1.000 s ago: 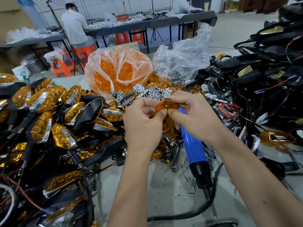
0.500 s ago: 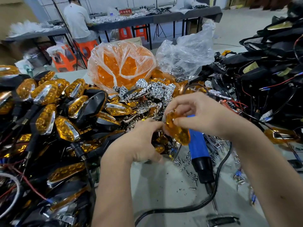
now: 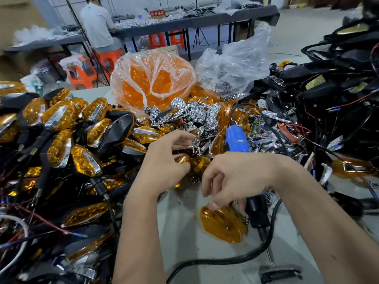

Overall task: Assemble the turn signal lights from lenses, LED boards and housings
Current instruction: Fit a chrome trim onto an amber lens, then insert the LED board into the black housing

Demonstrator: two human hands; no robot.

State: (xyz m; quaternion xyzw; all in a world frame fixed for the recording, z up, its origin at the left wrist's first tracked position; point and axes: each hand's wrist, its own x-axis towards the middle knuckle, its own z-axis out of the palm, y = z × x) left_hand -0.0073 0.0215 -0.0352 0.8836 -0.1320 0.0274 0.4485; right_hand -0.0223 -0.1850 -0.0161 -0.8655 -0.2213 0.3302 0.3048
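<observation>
My right hand (image 3: 235, 179) reaches down to an amber lens (image 3: 223, 225) lying hollow side up on the grey table (image 3: 184, 238). Its curled fingertips hold the lens's far rim, and the thumb is off it. My left hand (image 3: 164, 162) is in the parts heap, fingers and thumb curled round a chrome reflector (image 3: 194, 147). More chrome reflectors (image 3: 196, 113) are piled behind it. Finished amber-and-black turn signals (image 3: 59, 136) are heaped on the left. Black housings with wires (image 3: 332, 95) are stacked on the right.
A blue electric screwdriver (image 3: 238, 138) lies beside my right hand, its black cord (image 3: 217, 261) looping across the table front. Behind the heap stand a bag of amber lenses (image 3: 151, 78) and a clear bag (image 3: 233, 66). Loose screws lie scattered. A person (image 3: 96, 21) sits at a far bench.
My right hand carried the amber lens down from chest height onto the table. My left hand let go of it and moved forward into the chrome reflector pile.
</observation>
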